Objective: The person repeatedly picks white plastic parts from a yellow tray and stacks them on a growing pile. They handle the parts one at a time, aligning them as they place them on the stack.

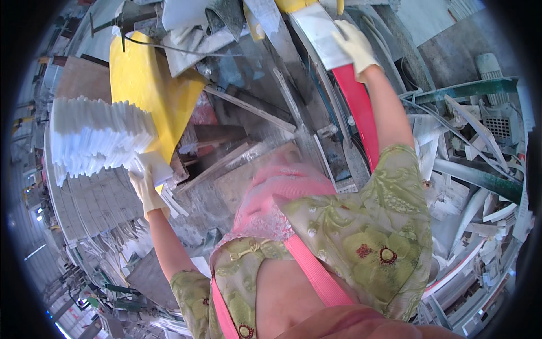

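Observation:
My left hand [147,190], in a pale cream glove, grips the edge of a small white tile [155,166]. The tile is beside a long stack of thin white tiles [99,133] standing on edge, packed closely together. My right hand [355,48], gloved alike, reaches far forward and lies with its fingers stretched out on a flat white tile [322,37]. That tile rests on a narrow track whose bare part is a red strip [359,113]. The underside of each hand is hidden.
Yellow sheeting [149,90] drapes just right of the stack. Between my arms are wooden boards [217,135] and metal rails [293,101]. To the right lie green beams [474,181], a motor [490,70] and broken white pieces [449,198]. Grey slabs [93,203] support the stack.

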Demonstrator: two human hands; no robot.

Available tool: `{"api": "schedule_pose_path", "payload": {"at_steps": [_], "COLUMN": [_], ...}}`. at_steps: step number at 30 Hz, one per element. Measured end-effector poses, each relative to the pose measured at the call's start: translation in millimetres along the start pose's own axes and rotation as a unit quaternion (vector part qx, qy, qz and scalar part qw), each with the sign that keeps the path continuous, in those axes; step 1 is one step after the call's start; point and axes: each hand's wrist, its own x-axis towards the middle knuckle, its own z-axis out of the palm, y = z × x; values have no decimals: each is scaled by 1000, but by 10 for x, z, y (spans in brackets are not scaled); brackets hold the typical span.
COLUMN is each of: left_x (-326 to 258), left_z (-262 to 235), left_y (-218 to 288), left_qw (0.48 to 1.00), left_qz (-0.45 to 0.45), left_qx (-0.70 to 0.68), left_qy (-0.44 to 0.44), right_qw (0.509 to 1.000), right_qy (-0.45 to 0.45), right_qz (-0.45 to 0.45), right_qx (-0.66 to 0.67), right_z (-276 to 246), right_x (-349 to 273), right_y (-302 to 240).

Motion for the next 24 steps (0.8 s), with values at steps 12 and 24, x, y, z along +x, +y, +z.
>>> {"api": "schedule_pose_path", "payload": {"at_steps": [12, 24], "left_x": [-95, -230], "left_z": [23, -4], "left_y": [28, 214], "left_qw": [996, 1000], "left_qz": [21, 1], "left_qx": [83, 11], "left_qy": [36, 22], "right_qw": [969, 966], "right_qy": [-40, -52], "right_qz": [37, -3], "right_qx": [-241, -253], "right_z": [947, 516], "right_x": [627, -447], "right_y": [-693, -650]}}
